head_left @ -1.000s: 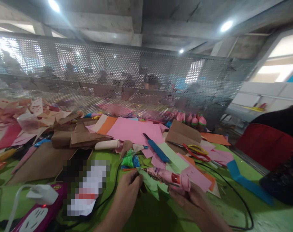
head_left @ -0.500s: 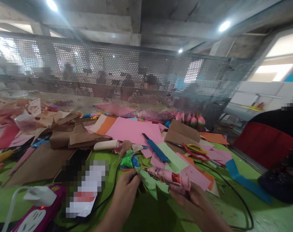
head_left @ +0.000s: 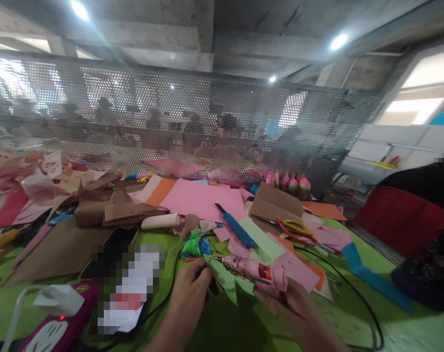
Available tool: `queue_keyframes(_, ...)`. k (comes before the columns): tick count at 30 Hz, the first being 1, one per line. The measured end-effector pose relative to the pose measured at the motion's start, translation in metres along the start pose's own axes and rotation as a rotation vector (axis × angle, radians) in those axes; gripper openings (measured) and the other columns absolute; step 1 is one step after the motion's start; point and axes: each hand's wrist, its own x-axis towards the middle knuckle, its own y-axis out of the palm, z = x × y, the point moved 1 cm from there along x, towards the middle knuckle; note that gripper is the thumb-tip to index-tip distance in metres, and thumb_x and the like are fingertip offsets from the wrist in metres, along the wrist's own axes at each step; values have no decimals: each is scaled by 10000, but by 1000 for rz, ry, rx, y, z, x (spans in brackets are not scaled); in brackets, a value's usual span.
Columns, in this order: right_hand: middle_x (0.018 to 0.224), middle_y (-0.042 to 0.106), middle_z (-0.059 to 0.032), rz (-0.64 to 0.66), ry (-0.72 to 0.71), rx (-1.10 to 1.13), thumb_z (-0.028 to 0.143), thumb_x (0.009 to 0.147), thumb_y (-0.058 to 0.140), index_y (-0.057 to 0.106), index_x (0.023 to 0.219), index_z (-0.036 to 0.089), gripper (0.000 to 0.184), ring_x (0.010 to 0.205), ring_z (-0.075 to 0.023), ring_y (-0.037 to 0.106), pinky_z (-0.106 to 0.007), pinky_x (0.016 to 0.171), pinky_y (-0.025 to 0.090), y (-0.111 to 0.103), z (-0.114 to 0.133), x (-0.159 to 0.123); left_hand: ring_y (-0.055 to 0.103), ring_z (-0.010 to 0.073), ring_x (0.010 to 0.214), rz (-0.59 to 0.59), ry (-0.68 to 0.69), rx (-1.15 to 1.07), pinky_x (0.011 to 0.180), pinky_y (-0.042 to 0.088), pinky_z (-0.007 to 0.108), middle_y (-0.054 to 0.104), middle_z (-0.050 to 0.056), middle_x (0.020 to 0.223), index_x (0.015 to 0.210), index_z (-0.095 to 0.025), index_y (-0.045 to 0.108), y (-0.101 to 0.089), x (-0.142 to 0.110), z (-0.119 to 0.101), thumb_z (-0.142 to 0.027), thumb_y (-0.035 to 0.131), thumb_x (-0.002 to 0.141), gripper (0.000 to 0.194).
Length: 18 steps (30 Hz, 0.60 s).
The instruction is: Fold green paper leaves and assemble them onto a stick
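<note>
My left hand (head_left: 190, 286) is closed in a pinch on a light green paper piece (head_left: 222, 276) low in the middle of the head view. My right hand (head_left: 291, 305) is wrapped round a pink glue gun (head_left: 256, 271), whose nozzle points left at the green paper beside my left fingers. A black cord (head_left: 348, 288) runs from the gun's side across the green table (head_left: 353, 322). Just beyond my hands lie a blue utility knife (head_left: 236, 227) and a crumpled green and blue scrap (head_left: 194, 244).
Pink paper sheets (head_left: 203, 198), brown paper (head_left: 115, 210), a white roll (head_left: 159, 221) and red and yellow scissors (head_left: 297, 230) litter the table. A pink power strip with a white plug (head_left: 55, 318) sits bottom left. A perforated metal screen (head_left: 170, 122) stands behind. A red seat (head_left: 401, 220) is on the right.
Almost nothing moves. My hands, the glue gun and the green paper have shifted very slightly; the grip on both stays the same.
</note>
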Motion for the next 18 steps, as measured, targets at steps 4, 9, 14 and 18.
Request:
queue_keyframes(4,1188,667,-81,5,9,-4,456,895,520,603,1248,243,421,1066,-300,595,-425,982,428,2,-6,-1,454,121,492,-14,7,14,458,305,214,549,-7,505,560,-191,506,0,0,-1,-239,448,777,230)
queue_keyframes(9,1111,691,-68,-24,59,-50,461,888,527,586,1259,242,435,968,-284,625,-382,888,488,-2,-10,-3,440,122,486,-68,9,-7,459,300,218,552,-7,505,560,-189,517,-3,0,-2,-249,479,768,219)
queue_keyframes(14,1192,661,-60,2,45,-42,461,886,524,572,1278,264,442,985,-285,624,-379,912,475,-5,-5,-3,456,134,502,-44,24,-9,466,314,228,556,4,518,574,-187,527,-3,0,-5,-272,477,784,232)
queue_keyframes(18,1043,717,-63,-46,37,-83,510,865,524,630,1206,242,447,960,-308,633,-397,888,484,-5,-5,-3,439,126,493,-42,16,17,455,315,221,541,-7,518,580,-192,506,0,0,-3,-278,473,792,232)
